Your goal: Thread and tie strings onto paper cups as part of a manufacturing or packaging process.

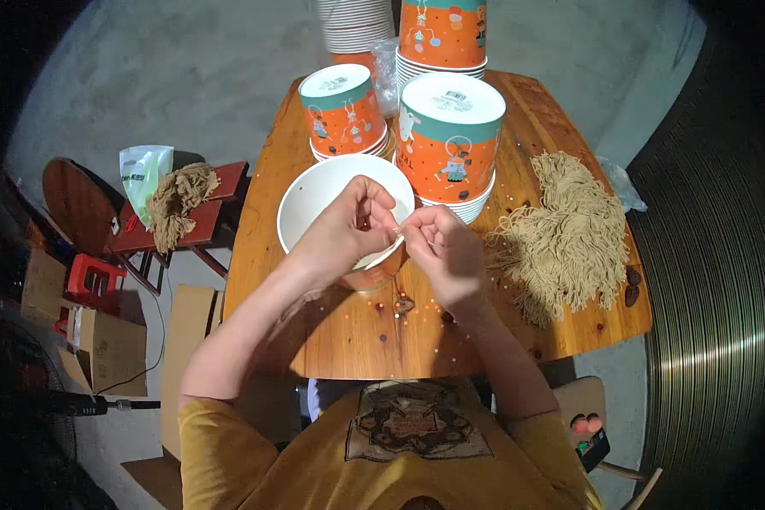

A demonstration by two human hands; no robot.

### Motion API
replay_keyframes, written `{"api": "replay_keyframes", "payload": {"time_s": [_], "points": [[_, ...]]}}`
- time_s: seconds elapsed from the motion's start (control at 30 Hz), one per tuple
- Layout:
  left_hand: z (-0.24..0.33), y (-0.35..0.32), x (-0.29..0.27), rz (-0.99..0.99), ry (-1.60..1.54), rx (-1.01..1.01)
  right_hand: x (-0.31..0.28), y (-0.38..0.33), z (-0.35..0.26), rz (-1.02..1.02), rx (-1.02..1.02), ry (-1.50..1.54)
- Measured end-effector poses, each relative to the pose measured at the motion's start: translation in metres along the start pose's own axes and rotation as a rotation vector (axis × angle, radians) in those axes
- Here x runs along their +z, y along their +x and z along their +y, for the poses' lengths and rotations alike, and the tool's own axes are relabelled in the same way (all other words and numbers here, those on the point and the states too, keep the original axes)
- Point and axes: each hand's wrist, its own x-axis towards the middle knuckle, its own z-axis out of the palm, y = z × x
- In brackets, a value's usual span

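Observation:
My left hand (338,231) is over the open white-lined paper bucket (302,197), its thumb and fingers curled into a pinch. Close by, the fingertips of my right hand (449,259) meet those of the left at the bucket's right rim. What they pinch between them is too small to make out. Several pale specks dot the wood in front of the bucket. To the right of my right hand lies a large heap of tan yarn strands (569,246), its loose ends spread toward the table's near edge.
Upside-down orange and green paper buckets (455,157) stand stacked behind the open one, with a smaller stack (345,119) to their left. The wooden table (340,344) has a rounded front edge. At left, a red bench (204,217) bears more tan yarn (178,200); cardboard boxes (115,348) sit below.

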Motion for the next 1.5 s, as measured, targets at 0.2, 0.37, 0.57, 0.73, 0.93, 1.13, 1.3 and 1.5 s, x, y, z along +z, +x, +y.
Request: {"api": "replay_keyframes", "payload": {"time_s": [0.2, 0.37, 0.57, 0.73, 0.93, 1.13, 1.3, 1.5], "points": [[-0.001, 0.003, -0.003, -0.035, -0.1, -0.102, 0.003, -0.003, 0.019, 0.035, -0.248, 0.089], [0.001, 0.005, -0.003, -0.043, -0.099, -0.136, -0.006, -0.002, 0.01, 0.03, -0.317, 0.059], [0.007, 0.004, 0.002, -0.011, -0.039, -0.133, -0.018, 0.005, 0.012, 0.03, -0.572, -0.247], [0.008, 0.006, 0.002, -0.021, -0.038, -0.144, -0.023, 0.008, 0.011, 0.032, -0.719, -0.473], [-0.005, 0.005, 0.007, -0.083, -0.015, -0.051, -0.021, 0.008, 0.003, -0.03, -0.564, -0.446], [-0.005, 0.001, 0.01, -0.098, 0.068, -0.013, -0.019, 0.011, 0.012, -0.235, 0.086, 0.34], [-0.006, 0.002, 0.008, -0.084, 0.087, -0.002, -0.019, 0.012, 0.022, -0.235, 0.119, 0.606], [-0.006, 0.003, 0.007, -0.082, 0.064, 0.031, -0.022, 0.009, 0.017, -0.273, 0.154, 0.603]]}}
